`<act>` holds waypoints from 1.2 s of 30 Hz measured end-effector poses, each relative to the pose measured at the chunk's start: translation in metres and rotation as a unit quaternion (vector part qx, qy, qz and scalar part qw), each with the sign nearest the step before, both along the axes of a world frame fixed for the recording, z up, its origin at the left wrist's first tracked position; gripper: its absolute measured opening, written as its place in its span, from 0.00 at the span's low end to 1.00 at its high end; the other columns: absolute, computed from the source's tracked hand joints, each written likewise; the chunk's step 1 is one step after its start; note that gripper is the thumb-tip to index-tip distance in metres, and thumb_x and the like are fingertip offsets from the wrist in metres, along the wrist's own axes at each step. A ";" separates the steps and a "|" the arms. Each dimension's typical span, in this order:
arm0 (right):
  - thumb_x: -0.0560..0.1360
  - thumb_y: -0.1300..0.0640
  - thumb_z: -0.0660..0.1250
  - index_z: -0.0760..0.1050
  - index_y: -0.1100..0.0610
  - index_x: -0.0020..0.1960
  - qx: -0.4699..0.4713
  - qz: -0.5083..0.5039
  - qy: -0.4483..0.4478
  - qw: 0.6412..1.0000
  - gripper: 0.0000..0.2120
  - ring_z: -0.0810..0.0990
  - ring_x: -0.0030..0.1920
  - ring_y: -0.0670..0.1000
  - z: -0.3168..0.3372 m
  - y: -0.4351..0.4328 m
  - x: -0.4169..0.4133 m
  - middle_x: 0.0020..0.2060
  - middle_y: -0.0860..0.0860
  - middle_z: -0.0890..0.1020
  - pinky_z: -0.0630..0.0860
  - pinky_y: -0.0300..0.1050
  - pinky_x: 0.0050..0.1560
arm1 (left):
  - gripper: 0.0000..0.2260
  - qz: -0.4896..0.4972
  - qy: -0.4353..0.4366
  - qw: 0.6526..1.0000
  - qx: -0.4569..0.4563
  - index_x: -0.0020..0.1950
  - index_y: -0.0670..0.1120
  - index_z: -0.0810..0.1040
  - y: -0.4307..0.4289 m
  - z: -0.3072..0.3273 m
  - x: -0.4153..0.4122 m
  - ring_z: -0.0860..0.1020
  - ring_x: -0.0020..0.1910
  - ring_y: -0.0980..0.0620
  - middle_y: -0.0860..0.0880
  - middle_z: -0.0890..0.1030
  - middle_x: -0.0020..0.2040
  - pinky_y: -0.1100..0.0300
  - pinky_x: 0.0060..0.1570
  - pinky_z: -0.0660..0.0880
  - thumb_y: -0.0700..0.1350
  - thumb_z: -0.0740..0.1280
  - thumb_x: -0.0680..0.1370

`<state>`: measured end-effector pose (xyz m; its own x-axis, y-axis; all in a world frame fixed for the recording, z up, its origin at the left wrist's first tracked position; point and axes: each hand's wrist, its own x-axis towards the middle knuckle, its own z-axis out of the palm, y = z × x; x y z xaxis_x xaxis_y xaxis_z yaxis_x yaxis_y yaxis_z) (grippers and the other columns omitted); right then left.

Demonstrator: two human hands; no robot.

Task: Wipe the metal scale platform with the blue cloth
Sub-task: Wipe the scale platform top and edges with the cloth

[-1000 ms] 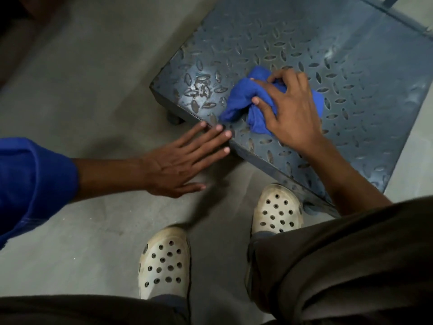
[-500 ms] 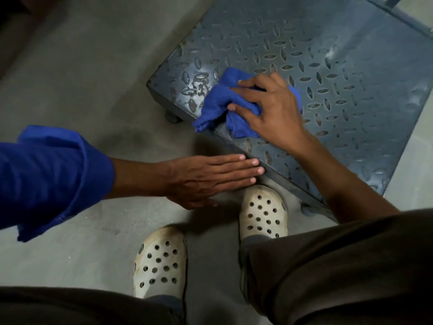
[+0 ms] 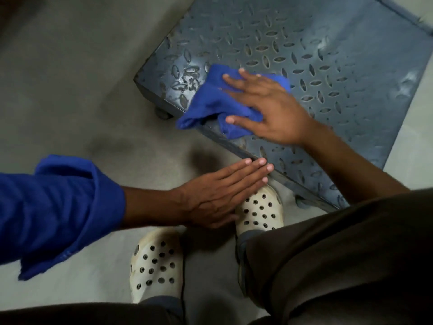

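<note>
Changed since half a second ago: right hand (image 3: 271,109), whose fingers were bunched on the cloth then and now lie spread and flat. They press the blue cloth (image 3: 210,102) down without curling round it.

Cloth: more spread out, on the metal scale platform (image 3: 328,66) near its 8 o'clock corner, with one fold hanging over the near edge.

Left hand (image 3: 218,195): I see it flat, fingers straight and together, holding nothing. Its tips are at the platform's near edge, at 7 o'clock from the right hand; I cannot confirm contact. It now overlaps the toe of the right clog (image 3: 262,212), which lay just below it before.

Blue sleeve (image 3: 58,207): at 9 o'clock.

Left clog (image 3: 157,266): at 6 o'clock, on grey floor (image 3: 70,66).
</note>
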<state>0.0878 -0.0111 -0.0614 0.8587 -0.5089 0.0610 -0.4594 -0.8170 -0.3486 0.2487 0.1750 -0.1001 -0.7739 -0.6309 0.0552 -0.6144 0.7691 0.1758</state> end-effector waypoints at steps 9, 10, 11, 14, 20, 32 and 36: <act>0.82 0.36 0.62 0.67 0.39 0.78 0.037 0.105 0.039 0.993 0.26 0.51 0.84 0.52 0.001 0.016 0.000 0.83 0.45 0.59 0.55 0.61 0.82 | 0.39 0.040 0.030 0.999 0.004 0.85 0.33 0.53 -0.010 -0.003 0.003 0.52 0.86 0.37 0.33 0.52 0.85 0.42 0.84 0.49 0.58 0.62 0.84; 0.82 0.36 0.62 0.67 0.39 0.78 0.032 0.102 0.032 0.994 0.26 0.52 0.84 0.53 0.001 0.016 0.006 0.83 0.45 0.60 0.56 0.61 0.81 | 0.39 0.035 0.026 0.999 0.000 0.84 0.33 0.53 -0.012 -0.003 0.007 0.51 0.86 0.37 0.33 0.52 0.85 0.42 0.84 0.48 0.58 0.61 0.84; 0.81 0.36 0.62 0.67 0.39 0.78 0.018 0.100 0.028 0.994 0.26 0.53 0.84 0.54 0.001 0.015 0.017 0.82 0.45 0.61 0.56 0.61 0.81 | 0.39 0.033 0.023 0.999 0.000 0.85 0.33 0.52 -0.011 -0.003 0.010 0.49 0.86 0.36 0.33 0.51 0.85 0.41 0.84 0.48 0.58 0.60 0.85; 0.80 0.36 0.63 0.68 0.38 0.78 -0.010 0.134 0.026 0.991 0.27 0.56 0.83 0.57 0.000 0.004 0.069 0.82 0.47 0.62 0.60 0.60 0.80 | 0.40 0.036 -0.006 0.999 -0.001 0.85 0.34 0.49 -0.007 -0.005 0.016 0.44 0.86 0.36 0.33 0.46 0.86 0.39 0.84 0.48 0.57 0.60 0.84; 0.80 0.40 0.65 0.69 0.41 0.78 -0.005 0.128 0.012 0.992 0.26 0.57 0.83 0.57 -0.005 -0.002 0.087 0.82 0.49 0.63 0.61 0.62 0.79 | 0.42 0.064 -0.055 0.996 -0.027 0.86 0.35 0.47 0.000 0.000 0.034 0.43 0.86 0.35 0.33 0.44 0.86 0.31 0.81 0.45 0.60 0.60 0.83; 0.76 0.37 0.64 0.71 0.37 0.75 -0.003 0.144 -0.002 0.990 0.28 0.60 0.82 0.56 -0.005 -0.035 0.172 0.80 0.45 0.67 0.63 0.61 0.78 | 0.43 0.113 -0.073 0.991 -0.015 0.85 0.35 0.44 0.001 0.002 0.061 0.38 0.85 0.36 0.33 0.40 0.85 0.37 0.83 0.44 0.59 0.60 0.83; 0.74 0.39 0.65 0.77 0.42 0.72 -0.043 0.141 -0.025 0.989 0.27 0.68 0.78 0.61 -0.011 -0.027 0.184 0.76 0.49 0.73 0.67 0.62 0.75 | 0.46 0.113 -0.092 0.989 -0.025 0.85 0.35 0.42 -0.006 0.007 0.082 0.37 0.85 0.37 0.34 0.38 0.85 0.38 0.84 0.42 0.59 0.63 0.82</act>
<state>0.2719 -0.0376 -0.0724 0.9606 -0.2401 0.1403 -0.1923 -0.9380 -0.2886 0.3306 0.1689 -0.0929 -0.6131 -0.7891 -0.0373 -0.7899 0.6132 0.0109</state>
